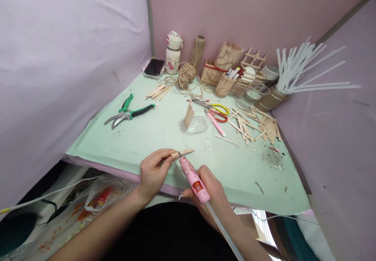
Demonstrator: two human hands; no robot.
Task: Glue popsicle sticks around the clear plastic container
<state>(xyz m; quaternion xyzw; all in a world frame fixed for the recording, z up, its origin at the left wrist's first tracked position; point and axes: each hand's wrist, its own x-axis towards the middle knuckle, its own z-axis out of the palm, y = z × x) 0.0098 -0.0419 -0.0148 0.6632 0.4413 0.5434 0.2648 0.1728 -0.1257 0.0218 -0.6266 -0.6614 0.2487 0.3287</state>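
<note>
Near the front edge of the table, my left hand (155, 170) pinches a wooden craft stick (187, 151) between thumb and fingers; its free end points right. My right hand (210, 184) is wrapped round a pink hot glue gun (192, 175), with a long clear glue stick (225, 231) running out of its back end. The gun's metal nozzle is at the craft stick, close to my left fingertips; whether it touches I cannot tell. Beyond my hands, a small panel of craft sticks (189, 116) stands upright by a clear plastic dish (197, 125).
Green-handled pruning shears (127, 112) lie open at left. Scissors (219, 108), a pink pen-like tool (216, 124) and piled craft sticks (243, 126) lie at right. Along the back stand a bottle (173, 53), a twine ball (187, 74), stick-built holders (225, 85) and white glue sticks (293, 71).
</note>
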